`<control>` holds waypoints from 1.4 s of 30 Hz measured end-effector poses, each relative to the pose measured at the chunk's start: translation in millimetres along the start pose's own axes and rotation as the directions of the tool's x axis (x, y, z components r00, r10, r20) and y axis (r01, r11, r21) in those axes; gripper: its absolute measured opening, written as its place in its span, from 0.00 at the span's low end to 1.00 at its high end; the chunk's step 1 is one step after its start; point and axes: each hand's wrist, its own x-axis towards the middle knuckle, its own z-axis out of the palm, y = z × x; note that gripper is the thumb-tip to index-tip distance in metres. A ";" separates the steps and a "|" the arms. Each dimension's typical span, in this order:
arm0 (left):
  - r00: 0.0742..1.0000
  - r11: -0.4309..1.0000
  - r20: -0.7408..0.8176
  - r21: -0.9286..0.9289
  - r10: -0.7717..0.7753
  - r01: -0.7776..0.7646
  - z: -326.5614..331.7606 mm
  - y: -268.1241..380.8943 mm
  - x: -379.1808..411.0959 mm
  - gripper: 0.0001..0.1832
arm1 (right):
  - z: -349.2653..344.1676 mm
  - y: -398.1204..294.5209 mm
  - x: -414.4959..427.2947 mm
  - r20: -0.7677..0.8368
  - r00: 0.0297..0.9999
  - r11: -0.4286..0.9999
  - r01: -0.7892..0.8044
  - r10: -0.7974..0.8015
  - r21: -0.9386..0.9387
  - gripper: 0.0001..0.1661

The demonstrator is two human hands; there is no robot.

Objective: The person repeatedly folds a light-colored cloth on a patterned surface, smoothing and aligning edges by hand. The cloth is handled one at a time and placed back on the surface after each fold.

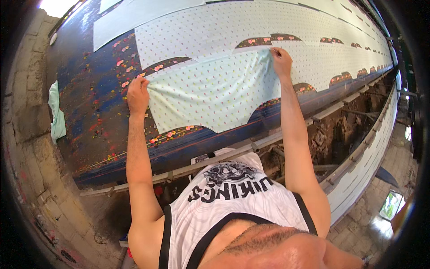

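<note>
A pale mint fabric piece (208,97) with small printed motifs stretches between my two hands. My left hand (138,95) pinches its upper left corner. At the upper right corner, my right hand (281,65) grips the bunched cloth. Folds sag through the middle of the piece, and its lower edge has curved cutouts over the dark printing table (104,101). Directly beyond it, more cut pieces of the same printed fabric (188,37) lie flat in rows along the table.
A metal rail (231,156) runs along the table's near edge, close to my body. A mint cloth scrap (57,112) hangs at the table's left end, beside a block wall (30,134). To the right stands another long table (362,175) bearing white pieces.
</note>
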 end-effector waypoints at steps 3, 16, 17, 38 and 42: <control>0.999 1.000 -0.027 0.012 -0.025 0.025 7.7 8.1 5.7 0.12 | 12.6 8.2 11.3 0.017 0.999 0.995 0.046 -0.044 -0.083 0.12; 0.976 0.970 -0.098 0.135 -0.192 0.204 22.1 -2.4 2.6 0.11 | -3.9 32.6 36.4 0.164 0.970 0.966 0.208 -0.182 -0.156 0.12; 0.979 0.959 -0.064 0.198 -0.192 0.201 20.1 0.4 5.6 0.12 | -3.1 29.9 39.3 0.227 0.962 0.972 0.185 -0.150 -0.144 0.11; 0.863 0.846 -0.196 0.187 -0.466 0.500 39.0 9.9 -2.5 0.12 | -12.7 45.0 40.1 0.354 0.907 0.972 0.193 -0.228 0.131 0.03; 0.936 0.901 -0.241 0.290 -0.257 0.322 36.5 12.4 -6.3 0.08 | -17.6 32.2 31.3 0.236 0.893 0.916 0.336 -0.384 0.218 0.07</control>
